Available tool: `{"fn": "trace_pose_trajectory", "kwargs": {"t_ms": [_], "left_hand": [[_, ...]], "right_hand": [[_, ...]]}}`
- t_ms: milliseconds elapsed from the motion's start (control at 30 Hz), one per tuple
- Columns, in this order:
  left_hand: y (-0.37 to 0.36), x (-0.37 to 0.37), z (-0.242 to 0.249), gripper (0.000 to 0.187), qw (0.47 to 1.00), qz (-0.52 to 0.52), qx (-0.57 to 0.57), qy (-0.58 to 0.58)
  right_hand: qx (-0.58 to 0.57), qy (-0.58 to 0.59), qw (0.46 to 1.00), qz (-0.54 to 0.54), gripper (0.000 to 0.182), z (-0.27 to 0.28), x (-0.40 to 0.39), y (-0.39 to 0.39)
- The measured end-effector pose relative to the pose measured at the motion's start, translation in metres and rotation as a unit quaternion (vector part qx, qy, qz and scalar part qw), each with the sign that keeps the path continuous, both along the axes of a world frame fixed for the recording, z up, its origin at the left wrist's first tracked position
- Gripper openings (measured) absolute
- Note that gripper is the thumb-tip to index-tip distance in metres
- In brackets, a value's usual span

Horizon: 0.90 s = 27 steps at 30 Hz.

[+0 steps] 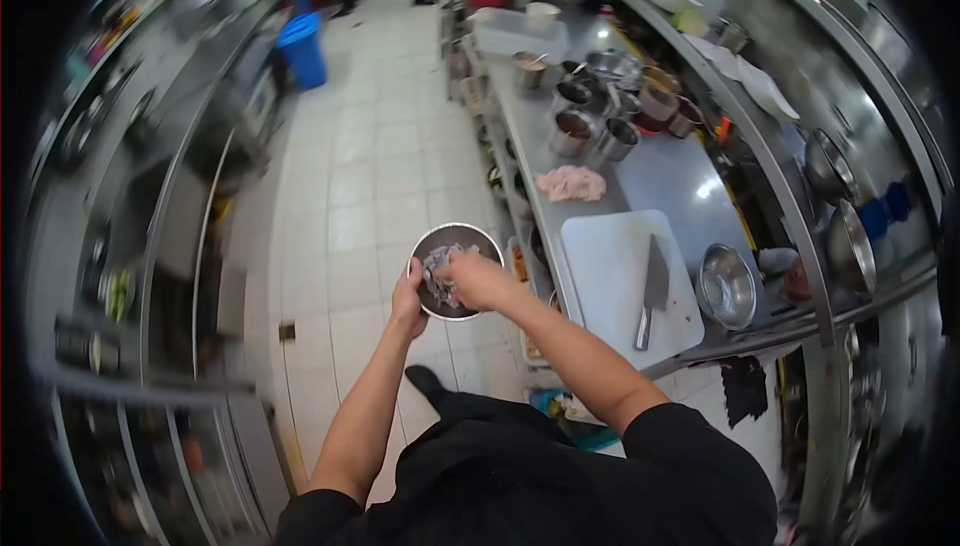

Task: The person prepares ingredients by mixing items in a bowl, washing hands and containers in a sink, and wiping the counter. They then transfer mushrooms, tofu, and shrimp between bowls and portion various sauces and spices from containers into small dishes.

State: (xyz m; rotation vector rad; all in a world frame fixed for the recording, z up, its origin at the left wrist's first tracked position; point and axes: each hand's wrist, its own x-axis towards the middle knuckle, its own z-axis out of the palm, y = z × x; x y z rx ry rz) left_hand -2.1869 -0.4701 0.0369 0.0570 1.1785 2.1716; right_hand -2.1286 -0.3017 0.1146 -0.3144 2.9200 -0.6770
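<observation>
Over the tiled floor, a round metal bowl (pixel 458 229) is held in front of my body. My left hand (pixel 408 300) grips its left side, thumb at the rim and fingers underneath. Inside lie pale greyish strips (pixel 437 264) of what looks like sliced raw meat. My right hand (pixel 476 281) reaches into the bowl with its fingers curled down among the strips; the fingertips are partly hidden. Right of me, a cleaver (pixel 655 281) lies on a white cutting board (pixel 610 246).
The steel counter (pixel 640 181) on my right bears several metal pots (pixel 572 133), a crumpled pinkish cloth (pixel 571 184) and an empty-looking metal bowl (pixel 727 286). A shelf (pixel 760 106) overhangs it. A blue bin (pixel 303 50) stands down the aisle; people stand at the far end.
</observation>
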Motion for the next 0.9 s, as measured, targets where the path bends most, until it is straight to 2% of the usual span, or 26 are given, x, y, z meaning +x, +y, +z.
{"fn": "trace_pose_trajectory", "kwargs": {"t_ms": [67, 100, 133, 167, 200, 267, 333, 367, 433, 500, 567, 600, 633, 700, 733, 800, 833, 867, 900], "left_hand": [[0.012, -0.065, -0.019, 0.050, 0.997, -0.040, 0.016, -0.060], [0.012, -0.096, -0.031, 0.050, 0.999, -0.024, -0.007, -0.040], [0.050, -0.095, -0.009, 0.052, 0.997, -0.035, -0.030, -0.057], [0.042, -0.131, -0.020, 0.055, 0.994, -0.046, -0.047, -0.085], [0.024, -0.163, -0.024, 0.053, 0.994, -0.051, -0.055, -0.076], [-0.015, -0.238, -0.027, 0.053, 0.993, -0.059, -0.068, -0.076], [-0.041, -0.306, -0.023, 0.053, 0.995, -0.008, -0.090, -0.033], [-0.050, -0.348, -0.023, 0.053, 0.995, 0.004, -0.087, -0.041], [-0.059, -0.428, -0.029, 0.052, 0.995, 0.000, -0.086, -0.042], [-0.054, -0.513, -0.042, 0.050, 0.995, 0.046, -0.082, -0.042], [-0.038, -0.611, -0.057, 0.049, 0.992, 0.051, -0.104, -0.051], [-0.020, -0.657, -0.067, 0.049, 0.993, 0.039, -0.104, -0.026], [-0.010, -0.706, -0.068, 0.048, 0.994, 0.040, -0.106, 0.004], [0.042, -0.797, -0.036, 0.050, 0.996, -0.003, -0.077, 0.050], [0.073, -0.846, -0.008, 0.050, 0.995, -0.007, -0.076, 0.063], [0.140, -0.927, 0.039, 0.051, 0.997, -0.030, -0.064, 0.028], [0.167, -0.971, 0.048, 0.053, 0.997, -0.033, -0.047, 0.057], [0.195, -1.017, 0.061, 0.053, 0.996, -0.064, -0.034, 0.060], [0.219, -1.061, 0.075, 0.053, 0.993, -0.097, -0.024, 0.060]], "right_hand": [[0.042, -0.004, 0.997, -0.058, 0.035, -0.034, -0.054, -0.002], [0.083, -0.004, 0.994, -0.072, 0.034, -0.058, -0.093, -0.011], [0.057, -0.014, 0.995, -0.080, 0.032, -0.046, -0.093, 0.032], [0.037, -0.035, 0.995, -0.087, 0.031, -0.059, -0.128, 0.028], [0.031, -0.049, 0.994, -0.096, 0.031, -0.048, -0.155, 0.015], [-0.019, -0.033, 0.998, -0.042, 0.028, -0.006, -0.236, -0.003], [-0.031, -0.009, 0.999, -0.032, 0.018, 0.014, -0.319, -0.026], [-0.063, -0.013, 0.997, -0.050, 0.014, 0.004, -0.370, -0.038], [-0.058, -0.005, 0.998, 0.007, 0.013, -0.018, -0.459, -0.049], [-0.042, -0.052, 0.994, 0.084, 0.011, -0.043, -0.554, -0.044], [-0.052, 0.002, 0.998, 0.028, 0.012, -0.052, -0.652, -0.032], [-0.057, 0.064, 0.996, 0.012, 0.018, -0.049, -0.691, -0.012], [-0.056, 0.064, 0.996, -0.026, 0.025, -0.038, -0.730, 0.009], [-0.240, 0.126, 0.962, 0.037, 0.042, -0.004, -0.802, 0.079], [-0.285, 0.143, 0.948, -0.003, 0.040, 0.010, -0.835, 0.119], [-0.368, 0.105, 0.914, -0.134, 0.032, 0.062, -0.895, 0.213], [-0.360, 0.145, 0.893, -0.229, 0.026, 0.075, -0.922, 0.265], [-0.394, 0.230, 0.841, -0.293, 0.021, 0.069, -0.959, 0.327], [-0.343, 0.292, 0.824, -0.343, 0.016, 0.101, -0.979, 0.379]]}}
